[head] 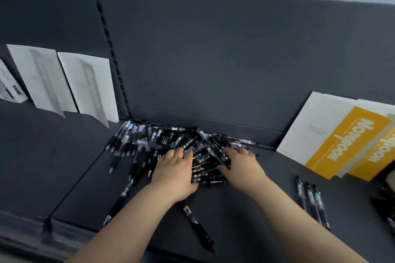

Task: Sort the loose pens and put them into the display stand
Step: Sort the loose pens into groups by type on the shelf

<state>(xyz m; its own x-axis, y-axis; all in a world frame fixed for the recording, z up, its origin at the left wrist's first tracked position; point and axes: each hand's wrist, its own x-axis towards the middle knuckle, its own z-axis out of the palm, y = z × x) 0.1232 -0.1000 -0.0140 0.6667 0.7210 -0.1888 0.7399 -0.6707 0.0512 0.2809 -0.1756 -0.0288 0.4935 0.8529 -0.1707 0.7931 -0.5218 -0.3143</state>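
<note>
A large pile of black and clear pens (171, 145) lies on the dark grey shelf (245, 209) against its back panel. My left hand (175, 171) and my right hand (241, 166) rest palm-down on the near side of the pile, a bunch of pens (207, 168) pressed between them. Whether the fingers grip any pen is hidden. Three pens (310, 200) lie side by side to the right. A single black pen (198, 227) lies near the front, just under my left wrist. A dark object (384, 194) at the right edge is only partly in view.
White sheets (85, 85) lean against the back panel at the left. Yellow and white notebooks (342, 141) lean at the right. A slotted upright (113, 57) divides the back panel. Stray pens (126, 188) trail toward the shelf's front left edge.
</note>
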